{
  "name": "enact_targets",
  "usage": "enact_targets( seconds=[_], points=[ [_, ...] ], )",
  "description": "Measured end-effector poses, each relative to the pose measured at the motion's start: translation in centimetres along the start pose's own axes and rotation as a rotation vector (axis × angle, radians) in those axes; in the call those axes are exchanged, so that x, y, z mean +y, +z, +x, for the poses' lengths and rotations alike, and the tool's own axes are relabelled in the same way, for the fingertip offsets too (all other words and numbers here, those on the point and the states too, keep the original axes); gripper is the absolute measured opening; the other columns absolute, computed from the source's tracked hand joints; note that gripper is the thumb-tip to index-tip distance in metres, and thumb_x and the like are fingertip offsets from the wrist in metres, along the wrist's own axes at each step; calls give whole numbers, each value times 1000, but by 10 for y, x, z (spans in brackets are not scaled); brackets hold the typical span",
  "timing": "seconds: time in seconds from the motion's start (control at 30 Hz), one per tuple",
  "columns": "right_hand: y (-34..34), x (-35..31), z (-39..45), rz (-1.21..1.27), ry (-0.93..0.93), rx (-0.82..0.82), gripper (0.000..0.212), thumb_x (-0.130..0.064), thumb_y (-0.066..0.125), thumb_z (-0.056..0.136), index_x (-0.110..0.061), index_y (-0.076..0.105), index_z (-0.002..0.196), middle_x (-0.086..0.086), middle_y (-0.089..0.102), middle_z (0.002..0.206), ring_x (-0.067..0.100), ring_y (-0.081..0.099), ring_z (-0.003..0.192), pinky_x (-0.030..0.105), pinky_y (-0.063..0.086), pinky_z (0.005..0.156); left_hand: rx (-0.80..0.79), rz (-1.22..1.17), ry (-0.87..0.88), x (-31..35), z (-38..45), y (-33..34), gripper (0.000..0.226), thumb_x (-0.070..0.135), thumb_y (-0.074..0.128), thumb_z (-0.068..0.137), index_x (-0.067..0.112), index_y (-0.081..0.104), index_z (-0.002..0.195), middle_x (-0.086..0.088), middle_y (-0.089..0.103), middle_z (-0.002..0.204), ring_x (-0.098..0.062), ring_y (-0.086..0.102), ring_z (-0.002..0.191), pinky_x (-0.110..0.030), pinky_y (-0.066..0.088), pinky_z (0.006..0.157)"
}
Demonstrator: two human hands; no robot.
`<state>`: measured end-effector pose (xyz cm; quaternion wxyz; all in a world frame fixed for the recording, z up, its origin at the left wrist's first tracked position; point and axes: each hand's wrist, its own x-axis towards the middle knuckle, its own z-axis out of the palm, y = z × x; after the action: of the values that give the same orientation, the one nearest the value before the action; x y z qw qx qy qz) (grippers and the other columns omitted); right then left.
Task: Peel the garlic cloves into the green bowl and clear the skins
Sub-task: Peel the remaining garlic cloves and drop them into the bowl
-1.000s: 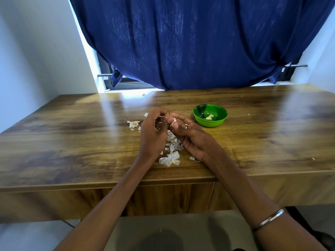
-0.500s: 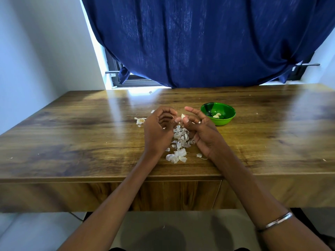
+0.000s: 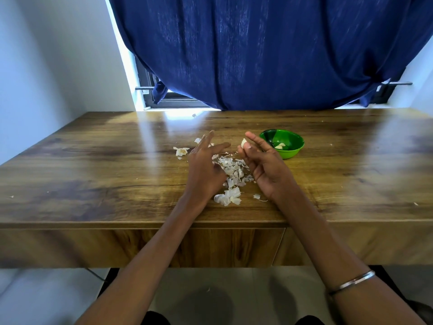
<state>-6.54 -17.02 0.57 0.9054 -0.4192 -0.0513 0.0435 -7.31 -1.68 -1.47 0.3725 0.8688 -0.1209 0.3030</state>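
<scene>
The right hand (image 3: pixel 264 165) pinches a pale, peeled-looking garlic clove (image 3: pixel 243 143) between thumb and forefinger, raised just left of the small round green plastic bowl (image 3: pixel 293 151). The left hand (image 3: pixel 206 167) has let go: half a second ago its fingers were curled against the right hand at the clove; now they are spread and hold nothing, hovering over the skins. One second ago both hands worked the clove together.

Judgement: the peeling of this clove appears finished, and the next step is to drop it into the bowl, which is near the right hand and already holds at least one pale clove piece (image 3: pixel 280 145).

A loose heap of white papery garlic skins (image 3: pixel 230 174) lies on the brown wood-grain table (image 3: pixel 93 174) between the two hands, with a separate scrap (image 3: pixel 181 151) further left and a small flake (image 3: pixel 257 196) by the right wrist. The skins are not yet cleared. Whether unpeeled cloves remain in the heap cannot be told.
</scene>
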Motion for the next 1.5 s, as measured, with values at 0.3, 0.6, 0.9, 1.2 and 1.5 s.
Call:
enact_targets(
  seconds=[0.3, 0.6, 0.9, 1.2, 1.5],
  points=[
    [0, 3, 1, -185, -50, -64, 34, 10, 62, 89, -12, 65, 115, 5, 74, 94, 13, 72, 86, 22, 58, 83, 127, -312, 81, 10, 0, -1, 25, 19, 76, 88, 10, 76, 112, 1, 77, 102, -2, 73, 88, -18, 58, 75],
    [3, 9, -1, -632, -401, -68, 35, 5, 74, 87, -15, 64, 114, 13, 76, 98, 24, 75, 94, 35, 62, 80, 212, -441, -80, 3, 3, -4, 14, 8, 79, 85, 14, 79, 97, 4, 78, 88, -7, 75, 74, -34, 63, 70],
    [-1, 12, 4, -887, -673, -18, 48, -6, 80, 83, -13, 59, 126, 0, 72, 91, 12, 70, 88, 30, 57, 82, 122, -553, -109, 8, 2, -2, 13, 2, 74, 88, 1, 77, 101, -8, 77, 88, -18, 75, 67, -30, 59, 52],
    [1, 12, 4, -880, -679, -88, 58, -7, 82, 83, -12, 53, 133, -1, 71, 94, 15, 70, 92, 29, 57, 83, 91, -586, -124, 4, 4, -2, 7, 1, 73, 88, 1, 77, 94, -5, 76, 77, -18, 68, 54, -28, 53, 45],
    [1, 11, 1, -815, -631, -71, 57, -16, 82, 81, -15, 53, 130, 1, 71, 93, 18, 69, 88, 48, 58, 79, 13, -623, -139, 10, 5, -2, 7, 1, 71, 91, -2, 71, 97, -8, 73, 86, -18, 63, 52, -31, 53, 46]
  ],
)
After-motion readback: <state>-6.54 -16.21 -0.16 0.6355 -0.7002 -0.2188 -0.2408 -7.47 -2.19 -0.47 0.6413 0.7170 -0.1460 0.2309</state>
